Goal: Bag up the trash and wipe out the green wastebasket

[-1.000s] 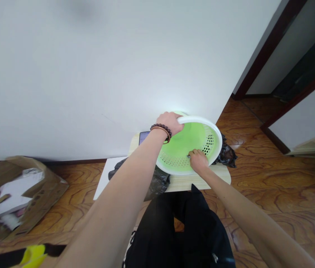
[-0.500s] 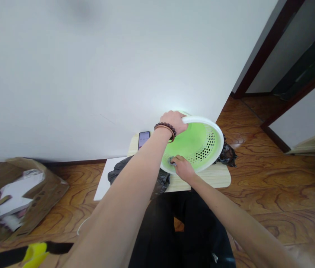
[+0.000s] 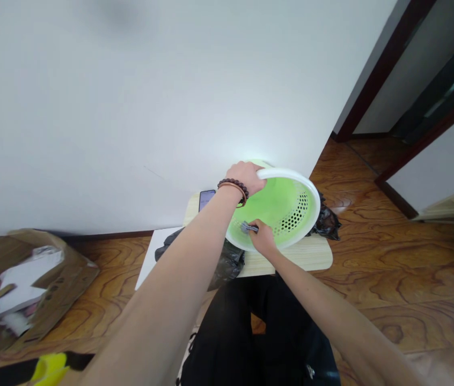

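Observation:
A round green perforated basket [image 3: 287, 206] with a white rim stands tilted on a small light wooden table [image 3: 315, 256]. My left hand [image 3: 246, 177], with bead bracelets on the wrist, grips the white rim at its upper left edge. My right hand [image 3: 263, 237] is inside the basket's lower left part, its fingers closed on a small grey cloth or pad [image 3: 247, 228] pressed against the inner wall.
A phone [image 3: 206, 199] lies on the table's left back corner. Black plastic bags [image 3: 227, 260] spill off the table at left and right. A cardboard box [image 3: 21, 284] with papers stands on the wooden floor at left. A white wall is behind; a doorway opens at right.
My right hand moved from the basket's lower middle to its lower left inner wall, and the grey pad now shows at its fingertips. The left hand kept its grip on the rim.

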Motion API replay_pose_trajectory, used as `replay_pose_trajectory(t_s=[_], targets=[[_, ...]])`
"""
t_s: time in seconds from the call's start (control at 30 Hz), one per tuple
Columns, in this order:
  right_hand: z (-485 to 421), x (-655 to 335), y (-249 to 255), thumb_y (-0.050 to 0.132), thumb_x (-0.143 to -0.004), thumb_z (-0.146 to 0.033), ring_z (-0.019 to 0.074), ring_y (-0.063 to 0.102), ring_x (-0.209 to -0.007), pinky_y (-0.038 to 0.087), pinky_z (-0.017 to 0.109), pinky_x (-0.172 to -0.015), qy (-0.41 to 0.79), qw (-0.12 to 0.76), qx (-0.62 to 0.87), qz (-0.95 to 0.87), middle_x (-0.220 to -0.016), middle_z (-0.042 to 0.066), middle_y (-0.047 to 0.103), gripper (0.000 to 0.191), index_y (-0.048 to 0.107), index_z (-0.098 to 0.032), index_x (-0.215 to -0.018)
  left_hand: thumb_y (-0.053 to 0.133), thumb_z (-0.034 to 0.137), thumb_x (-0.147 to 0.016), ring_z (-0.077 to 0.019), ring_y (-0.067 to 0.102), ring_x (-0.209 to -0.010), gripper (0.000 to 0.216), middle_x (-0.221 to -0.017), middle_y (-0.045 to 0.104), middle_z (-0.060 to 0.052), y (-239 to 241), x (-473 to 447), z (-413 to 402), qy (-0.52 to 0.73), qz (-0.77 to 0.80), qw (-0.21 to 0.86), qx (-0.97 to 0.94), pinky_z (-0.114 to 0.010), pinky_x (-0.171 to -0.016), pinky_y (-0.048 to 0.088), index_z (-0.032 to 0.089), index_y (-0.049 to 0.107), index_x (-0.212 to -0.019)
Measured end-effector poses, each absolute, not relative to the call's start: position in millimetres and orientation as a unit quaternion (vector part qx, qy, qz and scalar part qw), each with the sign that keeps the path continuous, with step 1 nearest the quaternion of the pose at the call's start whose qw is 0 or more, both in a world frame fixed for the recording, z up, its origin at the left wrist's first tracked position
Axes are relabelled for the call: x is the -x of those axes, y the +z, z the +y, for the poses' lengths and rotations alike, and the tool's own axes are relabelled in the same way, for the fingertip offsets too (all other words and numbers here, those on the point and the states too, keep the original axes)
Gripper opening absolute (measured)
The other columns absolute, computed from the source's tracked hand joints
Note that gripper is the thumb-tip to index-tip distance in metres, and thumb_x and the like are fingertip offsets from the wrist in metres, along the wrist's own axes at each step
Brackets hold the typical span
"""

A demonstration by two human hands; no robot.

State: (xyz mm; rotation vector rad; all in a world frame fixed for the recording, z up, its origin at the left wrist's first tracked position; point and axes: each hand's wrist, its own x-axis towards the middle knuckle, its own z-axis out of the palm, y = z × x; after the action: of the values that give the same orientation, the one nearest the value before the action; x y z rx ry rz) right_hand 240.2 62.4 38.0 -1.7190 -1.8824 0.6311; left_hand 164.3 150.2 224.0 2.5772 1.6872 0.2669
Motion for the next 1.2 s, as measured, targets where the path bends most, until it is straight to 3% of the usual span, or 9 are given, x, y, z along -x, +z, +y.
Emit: replay_pose_trajectory(t_s=[0.13, 0.4, 0.5, 0.67, 0.83, 0.97, 1.1, 1.2], targets=[[58, -225, 45, 0.043, -0.081, -0.009, 0.0154, 0.056, -0.087, 0.041, 0.026, -0.078, 0.201, 0.285, 0.596, -0.724, -0.095, 0.005, 0.062, 0.021, 0.054, -0.018, -0.096, 0.045, 0.04, -0.074, -0.022, 0.062, -0.079, 0.036, -0.085, 0.068, -0.004, 223, -166, 151, 0.085, 0.551, 0.025, -0.83, -0.032, -0.071, 0.047, 0.031, 0.066, -0.102], [57, -296, 53, 0.045, -0.083, -0.007, 0.0194, 0.05, -0.086, 0.037, 0.028, -0.071, 0.034, 0.013, 0.45, -0.893, -0.091, 0.008, 0.059, 0.02, 0.059, -0.019, -0.09, 0.044, 0.038, -0.075, -0.0217, 0.061, -0.084, 0.038, -0.094, 0.067, -0.006, 226, -171, 149, 0.068, 0.555, 0.033, -0.828, -0.031, -0.074, 0.047, 0.028, 0.066, -0.104], [70, -326, 67, 0.043, -0.084, -0.006, 0.0225, 0.047, -0.088, 0.034, 0.033, -0.076, -0.011, -0.019, 0.461, -0.887, -0.09, 0.012, 0.059, 0.021, 0.061, -0.016, -0.087, 0.045, 0.04, -0.074, -0.0228, 0.062, -0.082, 0.038, -0.093, 0.068, -0.006, 226, -171, 149, 0.072, 0.551, 0.028, -0.831, -0.033, -0.073, 0.047, 0.029, 0.066, -0.104], [88, -355, 92, 0.032, -0.089, -0.01, 0.025, 0.041, -0.1, 0.026, 0.038, -0.088, -0.045, 0.027, 0.527, -0.848, -0.098, 0.016, 0.055, 0.029, 0.06, -0.014, -0.091, 0.045, 0.039, -0.073, -0.022, 0.062, -0.083, 0.038, -0.091, 0.068, -0.006, 227, -169, 149, 0.069, 0.552, 0.022, -0.83, -0.032, -0.074, 0.047, 0.029, 0.066, -0.104], [73, -343, 70, 0.035, -0.083, -0.003, 0.0258, 0.045, -0.093, 0.032, 0.037, -0.081, -0.025, 0.045, 0.619, -0.784, -0.093, 0.018, 0.056, 0.028, 0.061, -0.011, -0.089, 0.045, 0.04, -0.074, -0.0223, 0.062, -0.083, 0.039, -0.092, 0.068, -0.005, 226, -173, 148, 0.072, 0.56, 0.036, -0.825, -0.032, -0.073, 0.047, 0.03, 0.066, -0.105], [50, -292, 39, 0.042, -0.08, -0.004, 0.0188, 0.052, -0.084, 0.038, 0.029, -0.074, 0.024, 0.066, 0.649, -0.757, -0.09, 0.01, 0.058, 0.025, 0.06, -0.015, -0.092, 0.046, 0.04, -0.073, -0.0226, 0.062, -0.082, 0.038, -0.09, 0.067, -0.006, 225, -175, 150, 0.076, 0.563, 0.039, -0.822, -0.032, -0.072, 0.047, 0.03, 0.066, -0.103], [35, -247, 30, 0.046, -0.079, -0.008, 0.0148, 0.054, -0.085, 0.039, 0.025, -0.078, 0.152, 0.209, 0.644, -0.72, -0.096, 0.005, 0.057, 0.023, 0.059, -0.018, -0.095, 0.044, 0.039, -0.074, -0.0232, 0.062, -0.083, 0.038, -0.09, 0.067, -0.005, 227, -171, 149, 0.067, 0.552, 0.037, -0.83, -0.033, -0.073, 0.047, 0.032, 0.066, -0.104], [40, -253, 43, 0.046, -0.079, -0.008, 0.0149, 0.053, -0.085, 0.039, 0.025, -0.078, 0.147, 0.187, 0.591, -0.771, -0.094, 0.004, 0.057, 0.022, 0.059, -0.019, -0.093, 0.044, 0.038, -0.073, -0.0238, 0.062, -0.084, 0.038, -0.09, 0.067, -0.005, 227, -169, 148, 0.063, 0.546, 0.031, -0.835, -0.034, -0.072, 0.047, 0.033, 0.065, -0.106]])
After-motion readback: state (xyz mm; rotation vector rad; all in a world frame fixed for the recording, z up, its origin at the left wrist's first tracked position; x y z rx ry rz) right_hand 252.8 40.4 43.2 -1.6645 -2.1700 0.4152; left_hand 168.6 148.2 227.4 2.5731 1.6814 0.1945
